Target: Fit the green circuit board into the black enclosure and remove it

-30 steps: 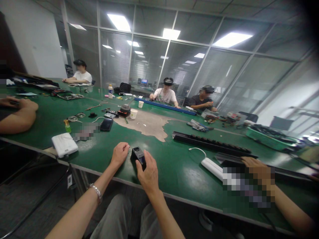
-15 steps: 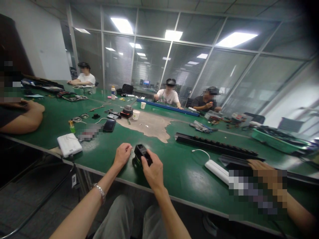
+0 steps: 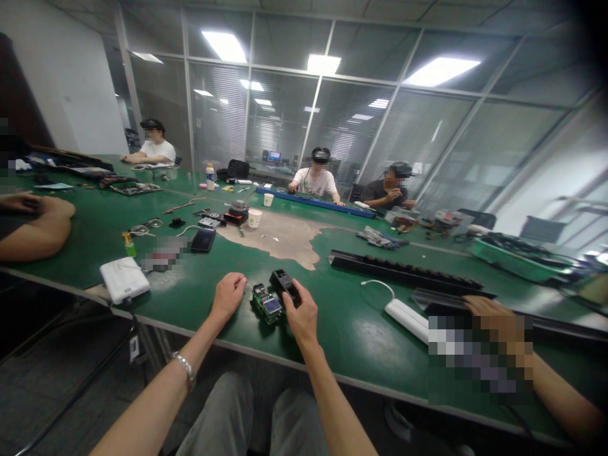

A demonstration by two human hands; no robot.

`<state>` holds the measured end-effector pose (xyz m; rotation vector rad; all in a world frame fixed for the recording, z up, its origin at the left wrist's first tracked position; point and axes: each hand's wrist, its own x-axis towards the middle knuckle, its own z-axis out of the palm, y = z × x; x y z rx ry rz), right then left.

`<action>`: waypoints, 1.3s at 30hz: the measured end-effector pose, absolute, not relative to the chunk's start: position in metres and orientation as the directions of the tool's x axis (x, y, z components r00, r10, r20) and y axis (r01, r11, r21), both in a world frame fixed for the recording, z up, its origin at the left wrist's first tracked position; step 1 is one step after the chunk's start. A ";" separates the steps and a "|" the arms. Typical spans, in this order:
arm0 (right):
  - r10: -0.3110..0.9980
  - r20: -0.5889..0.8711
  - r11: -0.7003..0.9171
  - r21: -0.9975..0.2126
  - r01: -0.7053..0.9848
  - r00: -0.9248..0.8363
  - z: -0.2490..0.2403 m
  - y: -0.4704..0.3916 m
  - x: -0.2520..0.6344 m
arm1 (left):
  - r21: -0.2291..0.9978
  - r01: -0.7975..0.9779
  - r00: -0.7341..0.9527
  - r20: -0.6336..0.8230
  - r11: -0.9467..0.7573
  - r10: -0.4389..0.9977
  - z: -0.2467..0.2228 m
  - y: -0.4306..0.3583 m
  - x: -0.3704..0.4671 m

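My right hand (image 3: 303, 311) holds a black plastic case (image 3: 284, 284) tilted just above the green table, its cut-out openings facing up. Directly left of the case lies a green circuit board (image 3: 266, 305) with a small bluish screen on it. My left hand (image 3: 230, 294) rests on the table left of the board, its fingers curled in. Its thumb and fingertips are close together, and whatever they may hold is too small to make out.
A white box (image 3: 124, 280) and a dark phone (image 3: 204, 240) lie to the left. On the right are a white power strip (image 3: 408, 320), black rails (image 3: 408, 272) and another person's hand (image 3: 494, 320). Several people sit around the table (image 3: 351, 329).
My right hand has moved the black case right, off the circuit board, which now shows fully. The whole view has shifted slightly. My left hand keeps its curled shape.
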<state>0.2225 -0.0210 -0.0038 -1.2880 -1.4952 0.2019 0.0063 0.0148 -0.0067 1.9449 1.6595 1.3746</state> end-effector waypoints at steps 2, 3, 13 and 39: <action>0.771 0.610 0.408 -0.694 0.593 0.184 -0.006 -0.020 0.223 | 0.692 0.645 -0.090 0.491 -0.324 0.867 -0.007 0.015 0.006; 0.768 0.614 0.410 -0.690 0.596 0.181 -0.006 -0.019 0.223 | 0.691 0.646 -0.092 0.492 -0.324 0.866 -0.008 0.015 0.006; 0.753 0.641 0.369 -0.598 0.711 0.149 -0.014 -0.024 0.226 | 0.701 0.638 -0.098 0.485 -0.319 0.869 -0.009 0.016 0.006; 0.786 0.556 0.393 -0.787 0.475 0.271 0.030 -0.047 0.217 | 0.721 0.622 -0.112 0.468 -0.305 0.877 -0.010 0.018 0.007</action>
